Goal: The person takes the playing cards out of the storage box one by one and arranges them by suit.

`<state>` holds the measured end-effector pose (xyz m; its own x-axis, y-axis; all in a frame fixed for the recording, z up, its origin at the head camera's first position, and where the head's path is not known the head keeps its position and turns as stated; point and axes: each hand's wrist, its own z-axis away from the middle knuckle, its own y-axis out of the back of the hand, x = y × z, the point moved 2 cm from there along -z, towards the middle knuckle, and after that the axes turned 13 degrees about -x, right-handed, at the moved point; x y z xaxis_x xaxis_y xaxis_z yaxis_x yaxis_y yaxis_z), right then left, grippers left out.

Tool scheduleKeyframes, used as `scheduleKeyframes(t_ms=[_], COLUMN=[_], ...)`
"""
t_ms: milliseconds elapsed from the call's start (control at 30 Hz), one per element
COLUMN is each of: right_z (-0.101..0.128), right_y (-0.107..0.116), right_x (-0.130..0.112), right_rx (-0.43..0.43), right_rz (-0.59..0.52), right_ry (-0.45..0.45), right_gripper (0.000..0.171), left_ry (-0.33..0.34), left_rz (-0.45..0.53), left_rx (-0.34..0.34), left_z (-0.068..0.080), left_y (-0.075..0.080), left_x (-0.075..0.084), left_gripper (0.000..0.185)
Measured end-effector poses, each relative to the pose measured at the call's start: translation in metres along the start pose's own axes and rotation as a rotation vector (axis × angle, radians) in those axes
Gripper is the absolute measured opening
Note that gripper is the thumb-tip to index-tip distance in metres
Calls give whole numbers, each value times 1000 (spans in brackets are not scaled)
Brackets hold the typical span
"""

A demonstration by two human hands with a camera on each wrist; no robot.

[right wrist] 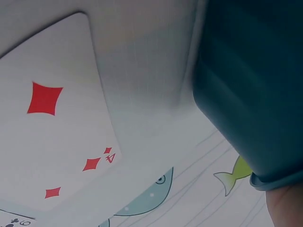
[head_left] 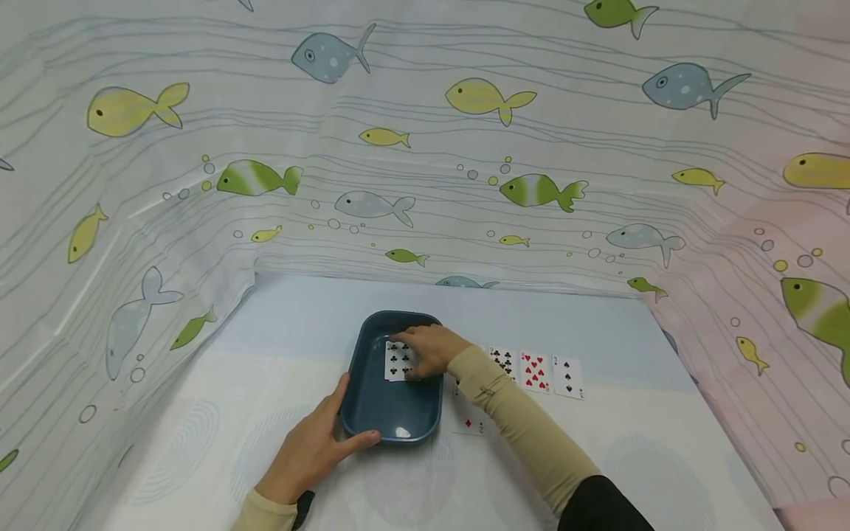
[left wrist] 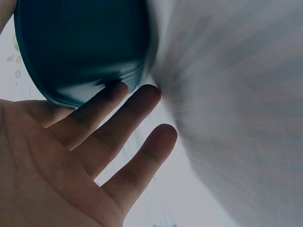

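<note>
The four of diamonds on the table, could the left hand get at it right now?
Probably not easily. The left hand rests against the near left corner of the blue tray, and the four of diamonds lies beyond the tray's right side, partly under the right forearm. Tray and arm block the direct path.

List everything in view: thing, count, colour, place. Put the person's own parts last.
tray: one, dark blue, centre of the table
club card: one, white with black pips, inside the tray under the right hand
diamond card: one, red pips, on the table right of the tray, partly under the forearm
cards in a row: three, clubs, hearts, spades, on the table right of the tray
table: one, pale cloth-covered
fish-print sheet: one, white with yellow, green, blue fish, behind and at both sides
left hand: rests against the tray's near-left corner
right hand: holds the club card
</note>
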<state>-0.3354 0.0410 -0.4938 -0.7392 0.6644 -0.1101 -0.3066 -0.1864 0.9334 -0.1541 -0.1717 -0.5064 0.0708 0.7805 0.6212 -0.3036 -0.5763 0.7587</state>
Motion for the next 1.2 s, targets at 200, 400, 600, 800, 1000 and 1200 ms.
scheduleKeyframes(t_ms=[200, 400, 600, 800, 1000, 1200], right_z=[1, 0, 0, 0, 0, 0], right_y=[1, 1, 0, -2, -3, -2], right_x=[-2, -3, -2, -2, -1, -2], right_rx=[9, 16, 27, 46, 41, 25], right_rz=[13, 27, 34, 44, 40, 36], right_ry=[1, -6, -4, 3, -5, -10], right_gripper=[78, 79, 80, 83, 83, 84], left_ry=[4, 8, 9, 16, 20, 20], left_rz=[5, -3, 2, 0, -6, -1], left_rx=[-7, -2, 1, 3, 2, 4], left_z=[1, 0, 0, 0, -1, -1], left_y=[1, 0, -1, -1, -1, -2], left_x=[1, 0, 0, 0, 0, 0], left_gripper=[114, 114, 114, 115, 115, 116])
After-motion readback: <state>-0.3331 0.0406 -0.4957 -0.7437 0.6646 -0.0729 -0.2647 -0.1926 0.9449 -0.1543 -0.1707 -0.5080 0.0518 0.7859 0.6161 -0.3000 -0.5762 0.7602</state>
